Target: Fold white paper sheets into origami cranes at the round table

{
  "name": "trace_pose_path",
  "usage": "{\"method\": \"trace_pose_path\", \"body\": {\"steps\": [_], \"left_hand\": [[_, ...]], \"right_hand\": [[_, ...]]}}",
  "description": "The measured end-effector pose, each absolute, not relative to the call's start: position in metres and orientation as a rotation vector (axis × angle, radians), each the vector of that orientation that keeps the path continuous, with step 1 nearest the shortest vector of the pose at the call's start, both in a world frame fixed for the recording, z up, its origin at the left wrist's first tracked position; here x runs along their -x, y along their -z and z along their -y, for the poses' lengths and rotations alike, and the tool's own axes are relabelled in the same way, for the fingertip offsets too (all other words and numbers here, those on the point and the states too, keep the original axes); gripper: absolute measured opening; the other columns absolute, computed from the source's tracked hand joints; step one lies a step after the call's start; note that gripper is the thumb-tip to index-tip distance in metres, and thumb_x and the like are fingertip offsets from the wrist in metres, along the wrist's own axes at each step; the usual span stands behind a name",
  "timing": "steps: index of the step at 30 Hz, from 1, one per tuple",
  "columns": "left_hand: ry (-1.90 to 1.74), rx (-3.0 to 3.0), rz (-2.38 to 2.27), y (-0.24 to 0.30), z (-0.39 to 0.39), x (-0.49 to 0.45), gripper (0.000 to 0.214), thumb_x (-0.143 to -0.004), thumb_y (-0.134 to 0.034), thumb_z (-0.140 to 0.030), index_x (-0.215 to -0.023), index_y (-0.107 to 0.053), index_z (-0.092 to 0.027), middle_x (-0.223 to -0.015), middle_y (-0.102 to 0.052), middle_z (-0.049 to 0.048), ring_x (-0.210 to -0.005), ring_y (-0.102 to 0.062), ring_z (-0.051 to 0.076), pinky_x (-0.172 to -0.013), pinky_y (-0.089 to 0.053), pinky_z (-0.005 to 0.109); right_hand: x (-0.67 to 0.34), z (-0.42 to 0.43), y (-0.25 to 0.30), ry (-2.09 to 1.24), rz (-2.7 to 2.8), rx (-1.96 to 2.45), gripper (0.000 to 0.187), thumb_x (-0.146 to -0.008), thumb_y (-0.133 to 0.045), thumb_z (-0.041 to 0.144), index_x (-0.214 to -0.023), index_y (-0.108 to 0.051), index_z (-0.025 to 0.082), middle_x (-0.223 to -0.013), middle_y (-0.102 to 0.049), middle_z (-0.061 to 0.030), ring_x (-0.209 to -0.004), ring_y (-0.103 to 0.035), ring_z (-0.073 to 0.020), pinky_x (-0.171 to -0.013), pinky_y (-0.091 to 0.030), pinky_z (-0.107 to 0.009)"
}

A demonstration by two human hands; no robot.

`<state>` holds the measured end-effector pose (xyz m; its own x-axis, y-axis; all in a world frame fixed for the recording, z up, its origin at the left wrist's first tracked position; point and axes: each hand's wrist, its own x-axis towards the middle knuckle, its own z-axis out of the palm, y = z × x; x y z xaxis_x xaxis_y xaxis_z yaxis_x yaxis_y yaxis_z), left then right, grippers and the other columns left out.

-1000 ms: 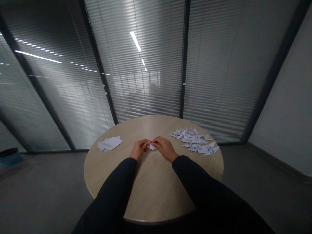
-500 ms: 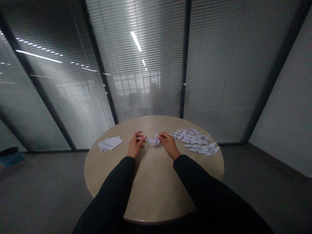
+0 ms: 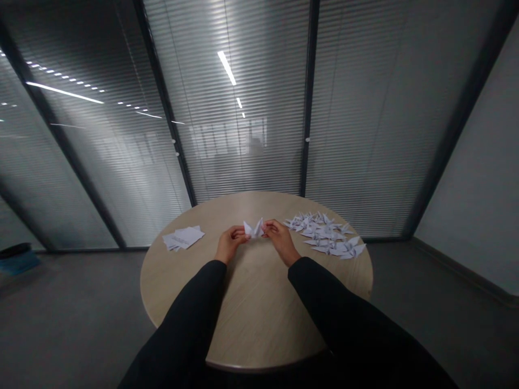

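Between my two hands, a small folded white paper piece [image 3: 253,229] stands above the table, with two points sticking up like a half-made origami crane. My left hand [image 3: 232,243] pinches its left side, and my right hand [image 3: 279,239] pinches its right side. To the right of my right hand lies a heap of several white origami cranes [image 3: 324,234]. A loose stack of white paper squares [image 3: 183,238] sits left of my left hand.
Everything rests on a round light-wood table [image 3: 253,308]. Behind it stand glass partitions with horizontal blinds [image 3: 243,135]. A grey floor surrounds the table, and a blue object [image 3: 18,263] lies on it at far left.
My hands have come back toward each other from their wider spacing. The folded paper is now held up between them, with its points spread upward.
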<state>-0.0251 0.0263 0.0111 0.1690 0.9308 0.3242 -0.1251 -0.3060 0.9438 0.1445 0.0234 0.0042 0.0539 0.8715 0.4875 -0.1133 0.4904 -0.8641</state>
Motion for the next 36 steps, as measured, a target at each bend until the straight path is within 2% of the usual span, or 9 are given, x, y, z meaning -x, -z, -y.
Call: {"method": "trace_pose_path", "body": {"steps": [5, 12, 18, 25, 32, 36], "left_hand": [[-1.305, -1.537, -0.911, -0.011, -0.024, 0.024, 0.033, -0.054, -0.075, -0.030, -0.079, -0.065, -0.012, -0.074, -0.067, 0.0058, -0.065, -0.061, 0.014, -0.063, -0.049, 0.027], [-1.252, -1.594, -0.927, -0.011, -0.024, 0.023, 0.038, -0.055, -0.075, -0.038, -0.080, -0.067, -0.012, -0.072, -0.068, 0.0064, -0.061, -0.059, 0.013, -0.059, -0.048, 0.026], [-1.208, -1.531, -0.888, -0.014, -0.020, 0.022, 0.044, -0.058, -0.071, -0.048, -0.083, -0.065, -0.012, -0.073, -0.066, 0.0050, -0.065, -0.060, 0.014, -0.060, -0.050, 0.027], [-1.232, -1.541, -0.891, -0.015, -0.019, 0.021, 0.047, -0.055, -0.071, -0.054, -0.076, -0.059, -0.013, -0.065, -0.058, 0.0001, -0.061, -0.055, 0.011, -0.058, -0.050, 0.025], [-1.175, -1.720, -0.869, -0.013, -0.018, 0.019, 0.045, -0.071, -0.051, -0.062, -0.075, -0.048, -0.017, -0.063, -0.050, -0.0032, -0.057, -0.049, 0.009, -0.051, -0.043, 0.021], [-1.173, -1.862, -0.876, -0.014, -0.016, 0.020, 0.043, -0.076, -0.046, -0.060, -0.073, -0.046, -0.018, -0.059, -0.046, -0.0045, -0.054, -0.045, 0.009, -0.054, -0.039, 0.022]], "right_hand": [[-0.144, -0.026, 0.001, -0.844, 1.427, 0.777, 0.029, -0.070, -0.063, 0.046, -0.076, -0.057, 0.018, -0.073, -0.058, -0.0007, -0.065, -0.056, -0.0131, -0.061, -0.048, -0.027], [-0.144, -0.025, 0.002, -0.876, 1.510, 0.771, 0.028, -0.071, -0.062, 0.045, -0.077, -0.056, 0.018, -0.072, -0.057, -0.0004, -0.067, -0.056, -0.0137, -0.061, -0.048, -0.026], [-0.142, -0.023, 0.001, -0.902, 1.540, 0.763, 0.027, -0.072, -0.061, 0.043, -0.077, -0.055, 0.017, -0.071, -0.057, 0.0006, -0.064, -0.056, -0.0124, -0.060, -0.046, -0.025], [-0.138, -0.018, 0.000, -1.059, 1.514, 0.713, 0.032, -0.070, -0.063, 0.046, -0.080, -0.052, 0.018, -0.071, -0.057, 0.0013, -0.064, -0.057, -0.0123, -0.057, -0.047, -0.025], [-0.137, -0.013, -0.004, -1.111, 1.609, 0.698, 0.034, -0.071, -0.060, 0.051, -0.079, -0.051, 0.018, -0.071, -0.059, 0.0006, -0.064, -0.057, -0.0126, -0.057, -0.046, -0.024], [-0.138, -0.012, -0.005, -1.063, 1.651, 0.708, 0.038, -0.074, -0.055, 0.056, -0.074, -0.052, 0.018, -0.066, -0.055, 0.0019, -0.060, -0.054, -0.0119, -0.057, -0.045, -0.024]]}}
